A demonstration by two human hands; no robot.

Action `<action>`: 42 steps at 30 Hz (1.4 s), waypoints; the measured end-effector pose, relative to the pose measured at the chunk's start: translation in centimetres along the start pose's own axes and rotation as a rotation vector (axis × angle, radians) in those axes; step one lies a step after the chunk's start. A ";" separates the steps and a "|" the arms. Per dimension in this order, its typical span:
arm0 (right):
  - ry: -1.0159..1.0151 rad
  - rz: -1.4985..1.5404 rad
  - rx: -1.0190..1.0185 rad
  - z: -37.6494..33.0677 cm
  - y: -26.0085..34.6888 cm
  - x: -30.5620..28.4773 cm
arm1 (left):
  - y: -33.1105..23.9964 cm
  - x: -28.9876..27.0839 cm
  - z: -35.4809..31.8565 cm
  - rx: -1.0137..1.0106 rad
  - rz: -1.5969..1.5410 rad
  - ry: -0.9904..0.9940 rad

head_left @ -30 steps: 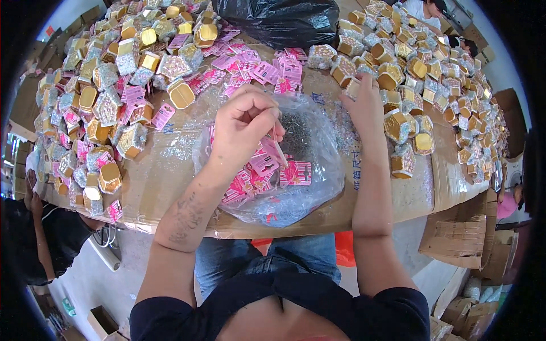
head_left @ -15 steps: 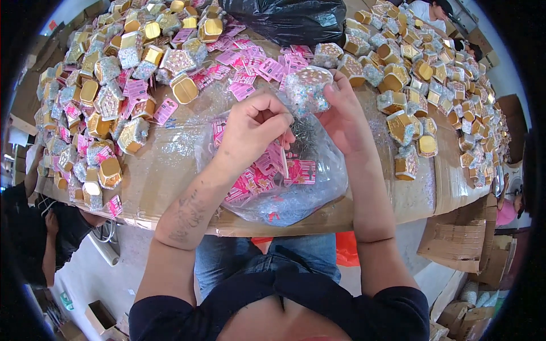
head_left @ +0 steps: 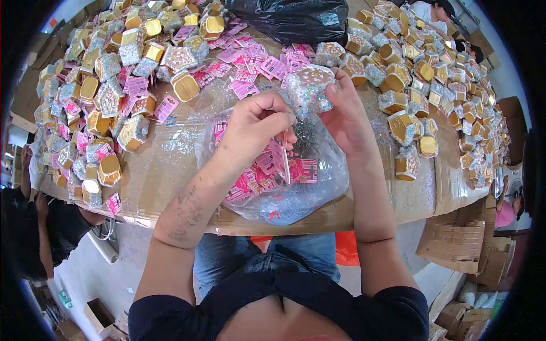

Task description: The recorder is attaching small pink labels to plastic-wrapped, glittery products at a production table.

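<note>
In my right hand (head_left: 348, 116) I hold a glittery ornament (head_left: 309, 85) shaped like a small house, thumb on its right side and fingers behind it. Close by on the left, my left hand (head_left: 259, 122) is closed in a pinch at the ornament's lower left edge. Below these fingers a pink card tag (head_left: 282, 162) dangles edge-on, seemingly by a thin string that is hard to make out. Under both hands lies a clear plastic bag (head_left: 333, 170) with several pink cards (head_left: 250, 182) and a bundle of dark thin strands (head_left: 305, 136).
Piles of gold-based glittery ornaments cover the table's left (head_left: 108, 122) and right (head_left: 404, 125). Loose pink tags (head_left: 250, 62) lie at the back beside a black plastic bag (head_left: 284, 20). Other people stand at the left edge and far right. Cardboard boxes (head_left: 455, 238) stand at right.
The dangling pink tag has turned and swung slightly. Both my hands keep nearly the same place, with the ornament still in the right one. The person at the left edge has shifted.
</note>
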State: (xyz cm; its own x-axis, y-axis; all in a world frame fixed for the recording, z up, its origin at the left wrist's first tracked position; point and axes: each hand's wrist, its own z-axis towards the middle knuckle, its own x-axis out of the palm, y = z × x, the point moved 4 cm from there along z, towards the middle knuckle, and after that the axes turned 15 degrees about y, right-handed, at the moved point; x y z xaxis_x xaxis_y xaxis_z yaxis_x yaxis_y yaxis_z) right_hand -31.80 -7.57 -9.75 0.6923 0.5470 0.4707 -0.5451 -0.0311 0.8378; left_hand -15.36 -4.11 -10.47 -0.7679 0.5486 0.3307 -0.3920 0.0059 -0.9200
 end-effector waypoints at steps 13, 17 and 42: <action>-0.003 0.014 0.008 0.0 -0.1 -0.3 | 0.3 -0.2 0.0 -0.072 -0.088 -0.002; 0.018 -0.017 -0.002 -0.1 0.1 -0.3 | 0.4 -0.2 0.1 -0.107 -0.143 -0.014; -0.075 -0.474 -0.210 -0.5 2.2 1.4 | 0.9 -0.1 0.6 -0.002 0.432 -0.068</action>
State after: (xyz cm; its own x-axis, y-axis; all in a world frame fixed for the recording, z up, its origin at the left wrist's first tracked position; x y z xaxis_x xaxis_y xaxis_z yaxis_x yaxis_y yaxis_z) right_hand -32.29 -6.47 -7.43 0.9137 0.3986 0.0785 -0.2417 0.3779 0.8938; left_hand -15.90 -4.65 -11.27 -0.8926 0.4451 -0.0716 -0.0264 -0.2102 -0.9773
